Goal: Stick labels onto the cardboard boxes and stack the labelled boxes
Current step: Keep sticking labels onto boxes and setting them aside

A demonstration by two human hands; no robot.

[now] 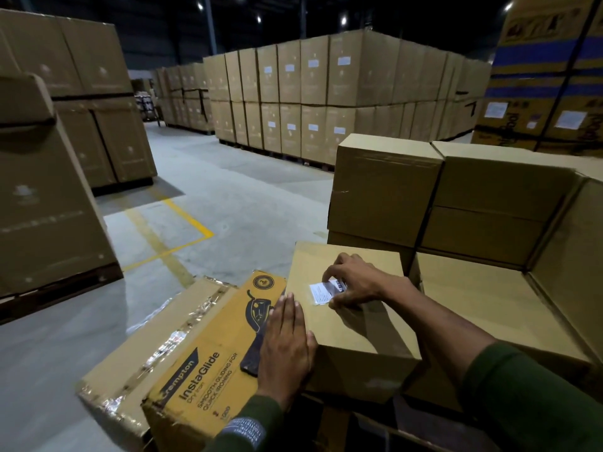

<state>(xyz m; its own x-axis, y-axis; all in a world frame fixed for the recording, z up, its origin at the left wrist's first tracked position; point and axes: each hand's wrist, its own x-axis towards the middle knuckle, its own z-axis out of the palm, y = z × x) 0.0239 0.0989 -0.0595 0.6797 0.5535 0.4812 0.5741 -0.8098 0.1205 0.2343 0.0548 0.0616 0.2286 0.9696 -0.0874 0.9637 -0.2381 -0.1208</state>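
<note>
A plain brown cardboard box point(355, 334) lies in front of me, top face up. A small white label point(321, 292) sits on that top face near the far edge. My right hand point(354, 282) is on the label, fingers curled with the fingertips on its right part, hiding some of it. My left hand point(287, 347) lies flat with straight fingers against the box's left edge. To the right, more plain brown boxes point(385, 187) stand stacked two high, with another low box point(483, 308) beside mine.
A yellow printed iron carton point(202, 363) lies tilted at my left, with a dark flat object point(253, 358) on it. Tall pallets of cartons point(310, 93) surround the grey floor point(208, 197), which has yellow lines. A large stack point(45, 197) stands close at left.
</note>
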